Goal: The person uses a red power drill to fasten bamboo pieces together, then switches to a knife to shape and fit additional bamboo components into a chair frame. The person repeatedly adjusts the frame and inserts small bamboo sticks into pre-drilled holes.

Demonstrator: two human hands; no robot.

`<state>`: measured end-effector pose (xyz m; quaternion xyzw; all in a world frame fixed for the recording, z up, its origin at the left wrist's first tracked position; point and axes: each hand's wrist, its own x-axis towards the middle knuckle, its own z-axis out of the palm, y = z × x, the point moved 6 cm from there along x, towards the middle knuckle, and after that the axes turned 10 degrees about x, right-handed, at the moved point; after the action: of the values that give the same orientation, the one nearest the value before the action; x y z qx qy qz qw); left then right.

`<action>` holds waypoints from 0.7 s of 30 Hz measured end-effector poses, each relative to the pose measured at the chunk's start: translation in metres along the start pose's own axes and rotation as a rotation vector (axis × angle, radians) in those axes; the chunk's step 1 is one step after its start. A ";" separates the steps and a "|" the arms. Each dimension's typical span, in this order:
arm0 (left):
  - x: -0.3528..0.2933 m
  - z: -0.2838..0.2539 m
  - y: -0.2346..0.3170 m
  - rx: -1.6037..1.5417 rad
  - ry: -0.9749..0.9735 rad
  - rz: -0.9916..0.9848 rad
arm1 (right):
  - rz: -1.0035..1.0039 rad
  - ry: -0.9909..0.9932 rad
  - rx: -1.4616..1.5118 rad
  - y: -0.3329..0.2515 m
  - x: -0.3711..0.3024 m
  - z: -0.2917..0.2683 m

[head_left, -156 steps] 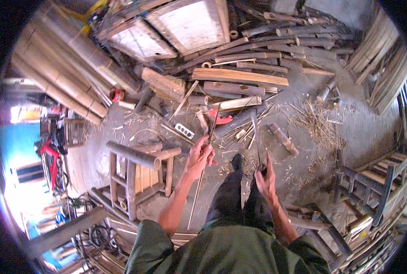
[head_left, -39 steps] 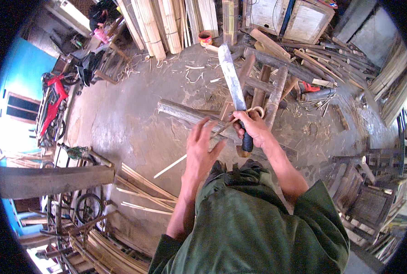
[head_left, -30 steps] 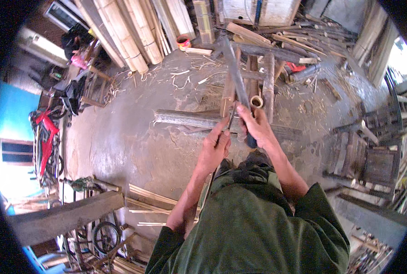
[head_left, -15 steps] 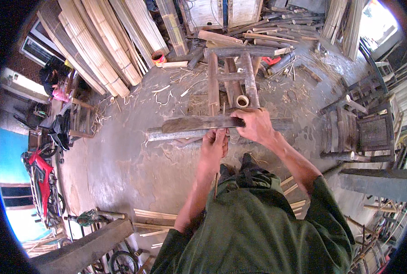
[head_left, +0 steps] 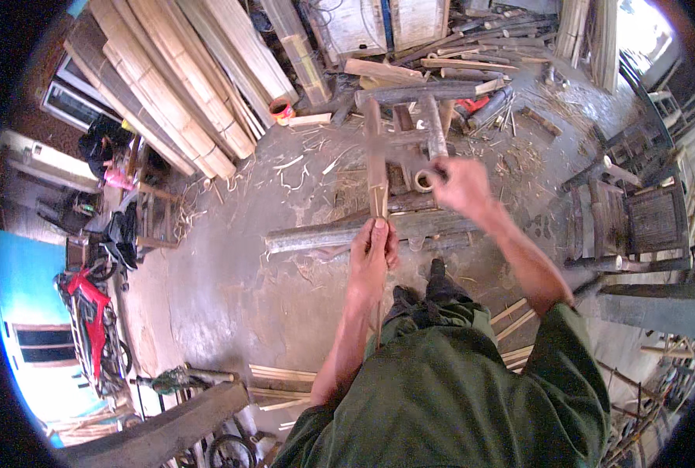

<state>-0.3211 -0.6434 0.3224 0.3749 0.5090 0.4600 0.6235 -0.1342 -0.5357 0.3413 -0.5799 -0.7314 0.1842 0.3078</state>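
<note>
Left hand [head_left: 375, 243]: one strip [head_left: 379, 204], right hand [head_left: 466, 187]: one knife [head_left: 407, 157]

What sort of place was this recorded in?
Probably a bamboo or wood workshop, judging by the long split bamboo standing at the upper left, the pile of cut poles at the top, and the shavings scattered on the floor.

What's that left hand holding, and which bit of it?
The left hand grips a thin, light-brown strip, apparently bamboo, just below its upper end.
</note>
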 end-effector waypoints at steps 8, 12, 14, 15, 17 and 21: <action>0.031 0.045 -0.005 0.138 0.026 0.006 | -0.328 -0.078 -0.055 0.006 -0.001 0.011; 0.049 0.057 -0.006 0.051 0.038 -0.024 | -0.396 0.037 -0.044 0.041 0.016 0.007; 0.037 0.051 0.004 0.017 0.068 -0.007 | 0.178 0.005 -0.200 0.134 0.033 0.004; 0.034 0.047 0.005 -0.012 0.050 -0.020 | 0.319 0.119 -0.165 0.203 0.041 -0.027; 0.033 0.045 0.010 -0.063 0.054 -0.038 | 0.335 0.329 -0.100 0.251 0.057 -0.095; 0.074 0.085 -0.010 -0.068 -0.046 -0.178 | 0.139 0.272 0.013 0.152 0.038 -0.072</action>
<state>-0.2316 -0.5760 0.3087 0.3172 0.5100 0.4108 0.6859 0.0195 -0.4659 0.3084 -0.6470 -0.6398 0.1294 0.3942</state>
